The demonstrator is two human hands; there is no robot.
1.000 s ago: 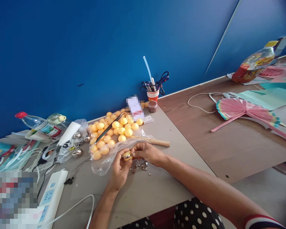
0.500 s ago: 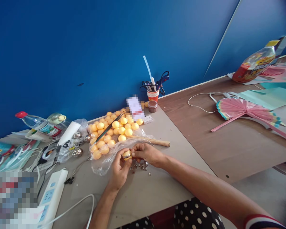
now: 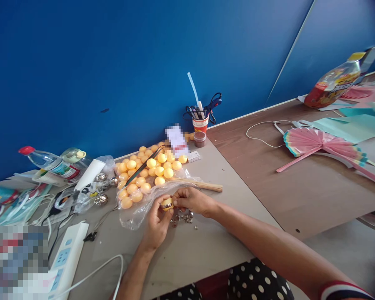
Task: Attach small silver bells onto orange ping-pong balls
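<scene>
My left hand is closed around an orange-yellow ping-pong ball, thumb below and fingers above. A band of small shiny silver pieces runs across the ball. At the ball's right side, my right hand has its thumb and fingers pressed together in a pinch; whatever lies between them is too small to make out. Loose silver studs are scattered on the grey tabletop just below the right hand. Behind both hands, a clear plastic bag holds many more orange balls.
Wooden sticks lie beside the bag. A paper cup of tools and a small lidded tub stand by the blue wall. Left are a power strip, cables, foil balls and a bottle; right, a pink paper fan.
The ball has turned slightly between my fingers, so its silver band shows at a different angle. Both hands stay in nearly the same place.
</scene>
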